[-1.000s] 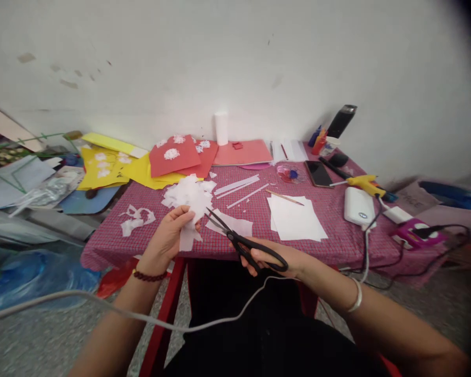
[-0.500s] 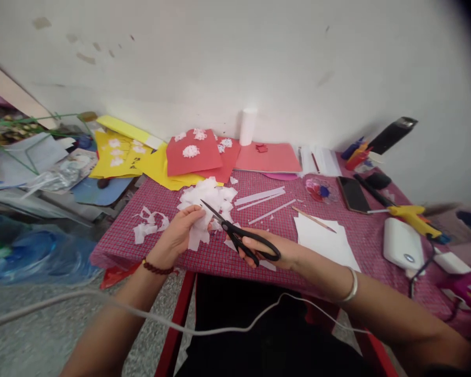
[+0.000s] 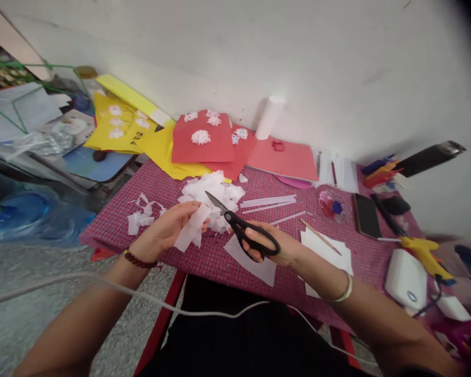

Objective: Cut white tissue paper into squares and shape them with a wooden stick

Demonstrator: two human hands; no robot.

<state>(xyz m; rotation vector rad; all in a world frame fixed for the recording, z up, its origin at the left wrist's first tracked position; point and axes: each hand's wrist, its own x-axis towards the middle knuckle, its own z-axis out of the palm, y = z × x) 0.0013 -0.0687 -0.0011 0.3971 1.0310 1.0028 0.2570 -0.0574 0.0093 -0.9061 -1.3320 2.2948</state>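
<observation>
The black scissors [image 3: 235,222] are in the right hand [image 3: 262,243], fingers curled through the handles, above the checked tablecloth [image 3: 215,267]. Beside them, the left hand [image 3: 180,225] pinches white paper [image 3: 192,229] near a paper pile [image 3: 215,188].

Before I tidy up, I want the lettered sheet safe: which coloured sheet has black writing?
The leftmost yellow sheet, with pale flowers on it; black writing shows near its right edge. No writing shows on the red sheets.
</observation>
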